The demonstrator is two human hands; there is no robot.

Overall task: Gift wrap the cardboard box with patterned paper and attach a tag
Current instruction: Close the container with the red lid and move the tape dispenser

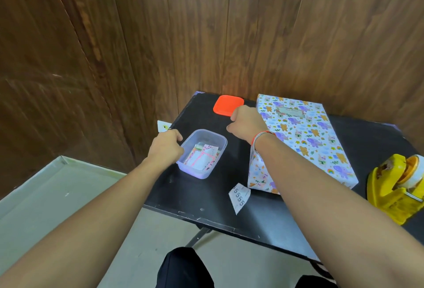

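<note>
The box [305, 140], wrapped in white paper with purple and orange animal prints, lies on the black table [206, 198] at the right. A pale tag [288, 111] sits on its top near the far end. My right hand [246, 123] reaches past the box's left side, and its curled fingers grip the near edge of an orange lid [226, 104]. My left hand [165, 147] holds the left rim of a clear plastic container [214, 160] with paper tags inside. A small white card [163, 125] shows just beyond its knuckles; whether it is held is unclear.
A yellow tape dispenser [394, 186] stands at the table's right edge. A white paper scrap [238, 197] printed with digits lies near the front edge. Brown wood panelling rises behind and to the left. The grey floor shows at lower left.
</note>
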